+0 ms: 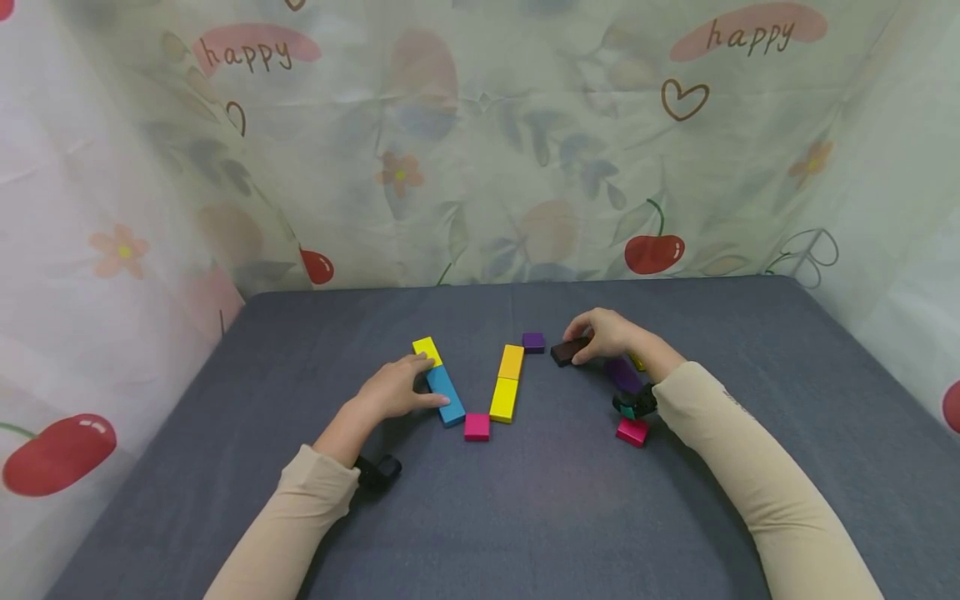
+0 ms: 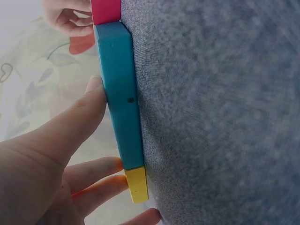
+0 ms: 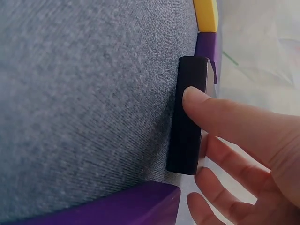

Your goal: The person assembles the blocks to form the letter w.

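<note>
My left hand (image 1: 393,389) rests with spread fingers over a blue block (image 1: 447,398) and the small yellow block (image 1: 424,348) at its far end. In the left wrist view the thumb lies along the blue block (image 2: 119,93) and two fingertips touch near its joint with the yellow one. My right hand (image 1: 607,335) pinches a dark brown, nearly black block (image 3: 187,131) between thumb and fingers. That block is low over the cloth or on it; which, I cannot tell. Just left of it lies a small purple block (image 1: 533,342).
A pink block (image 1: 477,427) joins the blue block to a yellow block (image 1: 504,402), with an orange block (image 1: 512,362) beyond. Near the right wrist lie a long purple block (image 1: 622,375), a partly hidden yellow block (image 1: 638,363) and a pink block (image 1: 632,432). Grey cloth (image 1: 525,517) covers the table.
</note>
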The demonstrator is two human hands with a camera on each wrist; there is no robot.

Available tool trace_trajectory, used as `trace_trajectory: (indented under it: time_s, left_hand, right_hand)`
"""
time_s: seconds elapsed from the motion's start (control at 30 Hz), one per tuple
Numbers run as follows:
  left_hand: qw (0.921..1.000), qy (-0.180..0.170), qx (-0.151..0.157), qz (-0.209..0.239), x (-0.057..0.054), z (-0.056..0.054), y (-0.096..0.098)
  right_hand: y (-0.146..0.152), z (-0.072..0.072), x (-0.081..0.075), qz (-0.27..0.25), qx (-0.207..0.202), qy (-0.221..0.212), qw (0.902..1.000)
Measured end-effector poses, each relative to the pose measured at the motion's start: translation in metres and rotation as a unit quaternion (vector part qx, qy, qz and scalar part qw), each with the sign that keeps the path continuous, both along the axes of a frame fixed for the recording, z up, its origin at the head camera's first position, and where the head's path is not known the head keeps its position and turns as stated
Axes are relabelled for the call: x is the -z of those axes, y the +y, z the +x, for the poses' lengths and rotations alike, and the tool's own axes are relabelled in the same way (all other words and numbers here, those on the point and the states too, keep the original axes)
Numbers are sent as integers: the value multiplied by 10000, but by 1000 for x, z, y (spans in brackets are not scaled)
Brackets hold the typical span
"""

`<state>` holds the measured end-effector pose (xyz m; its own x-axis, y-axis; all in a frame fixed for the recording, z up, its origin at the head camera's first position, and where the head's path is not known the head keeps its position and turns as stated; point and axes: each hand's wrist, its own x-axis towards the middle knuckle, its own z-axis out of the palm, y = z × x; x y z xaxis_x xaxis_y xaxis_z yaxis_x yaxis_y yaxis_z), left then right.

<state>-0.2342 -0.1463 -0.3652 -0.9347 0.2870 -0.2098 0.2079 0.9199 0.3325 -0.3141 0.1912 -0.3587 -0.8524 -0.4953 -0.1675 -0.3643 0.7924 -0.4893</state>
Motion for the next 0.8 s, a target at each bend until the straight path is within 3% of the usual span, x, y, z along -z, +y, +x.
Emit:
trace_trajectory:
  time_s: [0.33, 0.8]
  left_hand:
    - [10000, 21, -36, 2, 2, 0, 0]
    - [10000, 32, -1, 10, 1, 0, 0]
  right_hand:
    - [-1, 9, 0, -14, -22, 372, 9993]
    - [-12, 22, -3, -13, 689, 302, 9972]
